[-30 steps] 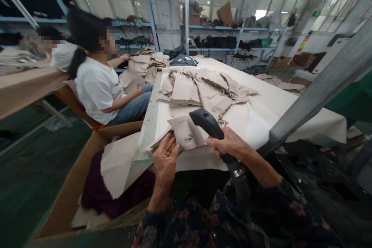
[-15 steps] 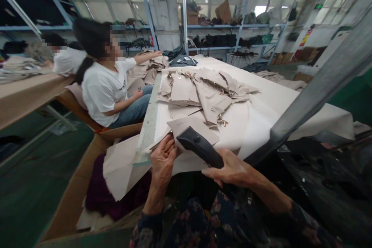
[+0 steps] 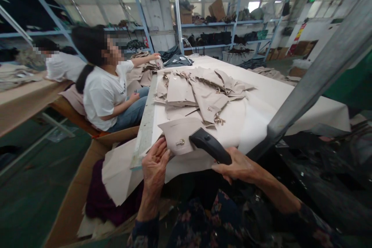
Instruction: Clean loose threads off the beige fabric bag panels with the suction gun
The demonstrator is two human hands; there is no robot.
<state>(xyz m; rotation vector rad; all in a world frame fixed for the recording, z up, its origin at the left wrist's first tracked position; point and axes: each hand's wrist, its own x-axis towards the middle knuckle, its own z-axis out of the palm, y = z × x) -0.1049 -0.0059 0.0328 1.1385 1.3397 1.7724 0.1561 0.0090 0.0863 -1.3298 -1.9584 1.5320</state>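
A beige fabric piece point(image 3: 171, 129) lies at the near edge of the table, its left edge pinched between the thumb and fingers of my left hand point(image 3: 154, 164). On its face shows a small metal zipper pull point(image 3: 180, 142). My right hand point(image 3: 236, 166) is wrapped round a black handheld tool point(image 3: 210, 145) with a curved grip and a blunt, wide head. The head points left, over the right part of the fabric piece. Whether it touches the cloth I cannot tell. Beyond lies a pile of beige fabric pieces point(image 3: 181, 91) with metal zipper parts.
A slanting metal post point(image 3: 308, 73) stands close on the right of the white-covered table point(image 3: 276, 89). At lower left, a cardboard box point(image 3: 68, 190) holds beige and purple cloth. A co-worker point(image 3: 101, 89) sits at the table's left side, one arm stretched over it. Loaded shelves point(image 3: 209, 25) line the back.
The tool in my right hand has moved right, off the middle of the fabric piece, and the zipper pull now shows. My left hand still pinches the piece. The view has shifted slightly.
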